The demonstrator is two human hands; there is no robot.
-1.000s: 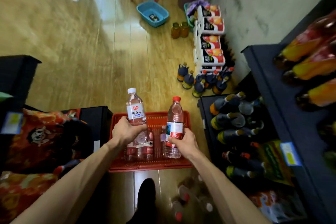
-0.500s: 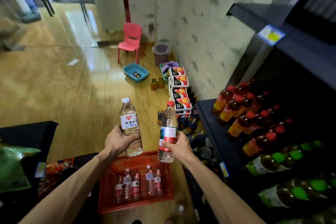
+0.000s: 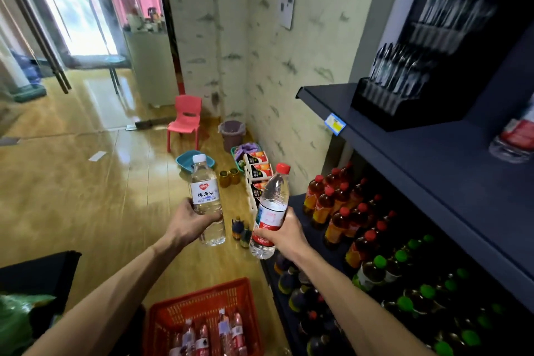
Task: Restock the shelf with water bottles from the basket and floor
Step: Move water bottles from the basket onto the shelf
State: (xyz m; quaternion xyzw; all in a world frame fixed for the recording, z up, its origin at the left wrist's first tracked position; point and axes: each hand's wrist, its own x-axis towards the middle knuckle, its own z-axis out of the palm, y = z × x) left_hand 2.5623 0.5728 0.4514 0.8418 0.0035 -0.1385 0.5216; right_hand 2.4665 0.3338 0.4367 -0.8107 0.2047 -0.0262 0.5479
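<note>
Head view: both hands up in front, apart, each wrapped round a water bottle. Left hand [image 3: 192, 222] grips white-cap bottle [image 3: 205, 199] round its lower half, bottle upright, label facing camera, cap at 12 o'clock from the hand. Right hand [image 3: 284, 233] grips red-cap bottle [image 3: 271, 211] round the label, bottle tilted with cap leaning toward 1 o'clock, base poking out below the fingers. Two bottles near each other, not touching, white-cap one at 9 o'clock of the red-cap one. Basket [image 3: 202, 306], red, on floor at 6 o'clock below the hands, between the forearms, several more small bottles lying in it. Shelf [image 3: 404, 159], dark, at 3 o'clock of the right hand; its top board holds one bottle with red label [image 3: 514, 136] at far right edge, blurred. Lower tier packed with red-cap drinks [image 3: 341, 205] just right of the right hand, and green-cap drinks [image 3: 419, 283] at 4 o'clock. Pink chair [image 3: 185, 118] and blue basin [image 3: 185, 159] on floor at 12 o'clock beyond the hands, juice cartons [image 3: 257, 167] stacked by the wall.
</note>
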